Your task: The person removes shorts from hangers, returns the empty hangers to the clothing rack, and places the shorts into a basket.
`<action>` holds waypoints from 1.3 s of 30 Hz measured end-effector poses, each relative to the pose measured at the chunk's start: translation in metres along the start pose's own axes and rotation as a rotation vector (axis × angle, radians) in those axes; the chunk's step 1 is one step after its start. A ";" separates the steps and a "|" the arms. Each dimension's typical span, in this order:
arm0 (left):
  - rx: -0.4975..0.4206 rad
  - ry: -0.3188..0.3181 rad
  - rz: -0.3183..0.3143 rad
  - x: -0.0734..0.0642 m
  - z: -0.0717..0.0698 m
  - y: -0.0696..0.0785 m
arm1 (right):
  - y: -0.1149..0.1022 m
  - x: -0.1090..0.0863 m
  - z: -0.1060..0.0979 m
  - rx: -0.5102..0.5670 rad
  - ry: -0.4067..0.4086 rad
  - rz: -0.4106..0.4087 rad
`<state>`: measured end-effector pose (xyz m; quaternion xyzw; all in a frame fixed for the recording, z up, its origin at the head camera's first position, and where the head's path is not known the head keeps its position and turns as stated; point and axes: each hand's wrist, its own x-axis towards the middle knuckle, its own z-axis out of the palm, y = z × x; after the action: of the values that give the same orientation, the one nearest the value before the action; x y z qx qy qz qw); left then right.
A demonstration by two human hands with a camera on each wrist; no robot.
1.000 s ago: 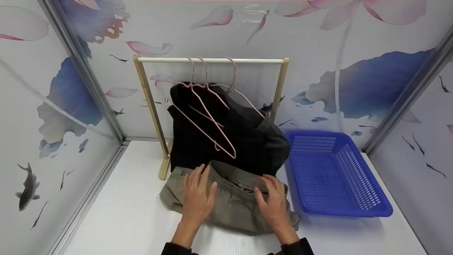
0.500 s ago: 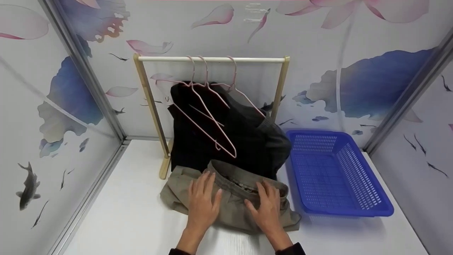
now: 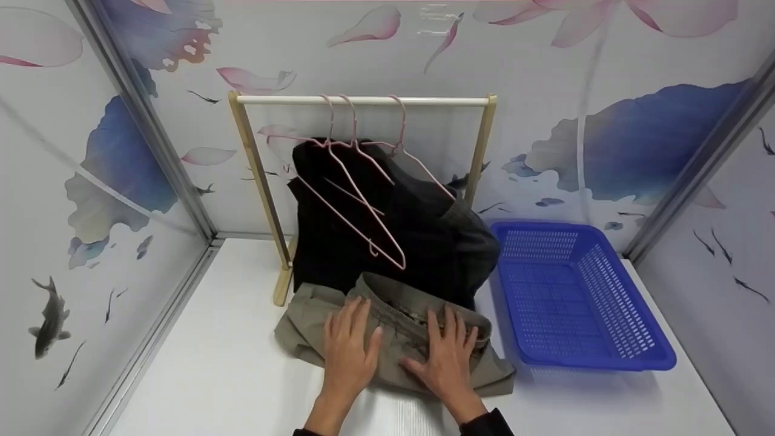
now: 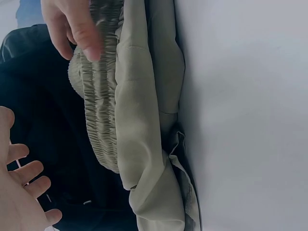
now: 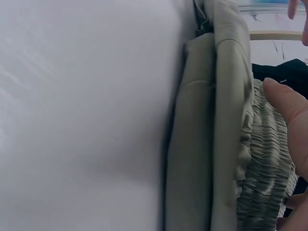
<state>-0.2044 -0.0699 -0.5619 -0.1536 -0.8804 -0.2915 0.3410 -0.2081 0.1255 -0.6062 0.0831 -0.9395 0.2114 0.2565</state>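
Observation:
A folded olive-grey garment (image 3: 309, 321) with a gathered elastic waistband (image 4: 100, 120) lies on the white table, its waist opening facing up and away. My left hand (image 3: 348, 351) is over its left part, fingers extended, fingertips near the waistband. On the right side, my right hand (image 3: 447, 360) spreads its fingers across the waist opening, thumb pointing out to the left over the cloth. In the right wrist view the right thumb (image 5: 284, 98) overlaps the gathered band. Neither hand grips the cloth.
Behind the garment, black clothing (image 3: 339, 254) is heaped against a wooden rack (image 3: 266, 200) with a white rail (image 3: 436, 102). Pink hangers (image 3: 354, 194) hang from the rail; another lies on the black cloth. A blue plastic basket (image 3: 590, 363) stands at the right.
My right hand has moved left and slightly down across the waistband. The left hand has shifted a little right and down. The garment lies nearly as before.

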 end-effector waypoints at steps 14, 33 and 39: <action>0.007 -0.008 0.002 -0.002 0.000 -0.003 | -0.016 0.000 0.018 -0.154 -0.084 0.095; 0.030 0.009 -0.002 -0.002 -0.002 -0.003 | -0.034 0.003 0.029 -0.189 -0.263 0.351; 0.040 0.044 0.013 -0.002 -0.002 -0.005 | -0.030 0.006 0.018 -0.179 -0.298 0.343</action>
<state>-0.2047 -0.0754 -0.5642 -0.1462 -0.8774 -0.2751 0.3650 -0.2131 0.0899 -0.6068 -0.0703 -0.9823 0.1532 0.0819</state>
